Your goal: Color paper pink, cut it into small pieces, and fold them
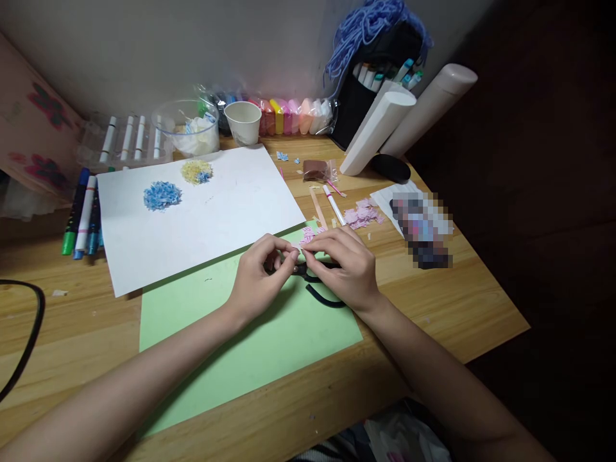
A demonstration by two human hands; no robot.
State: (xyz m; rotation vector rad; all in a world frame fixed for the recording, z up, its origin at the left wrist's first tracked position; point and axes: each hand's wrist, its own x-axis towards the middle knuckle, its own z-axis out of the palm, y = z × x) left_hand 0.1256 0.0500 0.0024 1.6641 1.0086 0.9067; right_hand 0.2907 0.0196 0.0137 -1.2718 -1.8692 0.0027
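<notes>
My left hand (264,273) and my right hand (344,263) meet above the green sheet (206,346). Thumbs and fingertips of both are pinched together on a small pale pink piece of paper (297,245), mostly covered by the fingers. Just behind the fingertips lie pink striped paper scraps (308,235). Below the hands rest black-handled scissors (323,298), partly hidden by my right hand. A white sheet (231,205) overlaps the green one and bears a blue crumpled-paper cluster (162,196) and a yellow cluster (195,171) with some blue at its edge.
Pink scraps (363,213), a white marker (334,204) and a blurred phone-like object (419,231) lie to the right. A paper cup (244,125), a clear tub (185,138) and a black pen holder (353,106) stand at the back. Markers (85,215) lie left.
</notes>
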